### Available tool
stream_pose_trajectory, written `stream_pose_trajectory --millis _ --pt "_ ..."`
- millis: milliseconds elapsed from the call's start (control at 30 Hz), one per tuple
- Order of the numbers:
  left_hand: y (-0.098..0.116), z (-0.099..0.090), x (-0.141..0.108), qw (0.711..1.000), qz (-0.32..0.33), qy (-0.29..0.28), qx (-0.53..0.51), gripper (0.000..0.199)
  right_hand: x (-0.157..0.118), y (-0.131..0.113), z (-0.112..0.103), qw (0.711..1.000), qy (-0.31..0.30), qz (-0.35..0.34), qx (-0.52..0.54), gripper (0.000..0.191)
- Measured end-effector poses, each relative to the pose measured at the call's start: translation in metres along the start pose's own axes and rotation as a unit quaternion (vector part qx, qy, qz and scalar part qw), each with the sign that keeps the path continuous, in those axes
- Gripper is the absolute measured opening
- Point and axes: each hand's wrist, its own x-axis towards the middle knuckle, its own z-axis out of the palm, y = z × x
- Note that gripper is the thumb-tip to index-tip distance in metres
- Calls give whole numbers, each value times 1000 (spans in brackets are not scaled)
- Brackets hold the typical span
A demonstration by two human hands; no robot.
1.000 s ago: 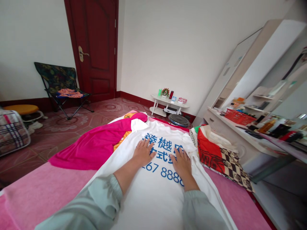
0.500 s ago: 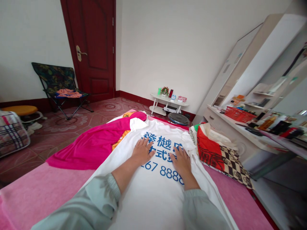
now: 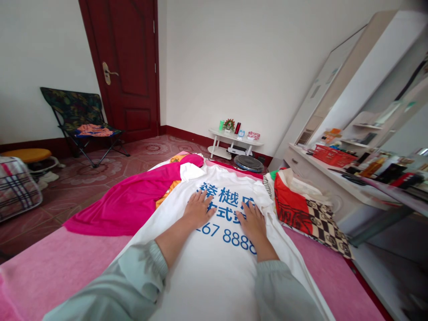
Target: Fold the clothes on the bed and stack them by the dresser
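Observation:
A white T-shirt [image 3: 207, 272] with blue printed characters and digits lies spread over a pink bed cover [image 3: 87, 263]. My left hand [image 3: 198, 210] rests flat on the left part of the print, fingers apart. On the right part of the print lies my right hand [image 3: 252, 225], also flat with spread fingers. Neither hand grips the cloth. Both palms cover some of the lettering. A bright pink garment [image 3: 123, 200] lies along the shirt's left side, with an orange patterned cloth [image 3: 169, 192] partly under it.
Right of the shirt are folded red and checkered fabrics [image 3: 297, 205]. Beyond stands a dressing table [image 3: 321, 171] with a red basket [image 3: 334, 157]. A low white table [image 3: 234, 136] and a round black object [image 3: 249, 163] are past the bed's far end; a folding chair [image 3: 80, 111] stands left.
The view has shifted very slightly. Both hands stay flat in nearly the same places on the shirt.

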Motion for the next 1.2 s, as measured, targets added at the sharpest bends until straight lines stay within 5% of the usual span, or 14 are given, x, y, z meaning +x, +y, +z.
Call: stream_pose_trajectory --millis 900,1033,1133,1200 --pt "1 -2 -1 1000 2 2 -4 66 -2 -3 -3 1000 29 -6 11 54" --pt "2 -3 -2 1000 1 4 -9 65 -9 -17 -12 987 112 -96 62 56" --pt "2 -1 -2 1000 2 17 -21 62 -14 -29 -15 976 51 -198 79 55" --pt "2 -1 -2 999 8 30 -44 57 -16 -33 -13 976 -11 -207 69 53"
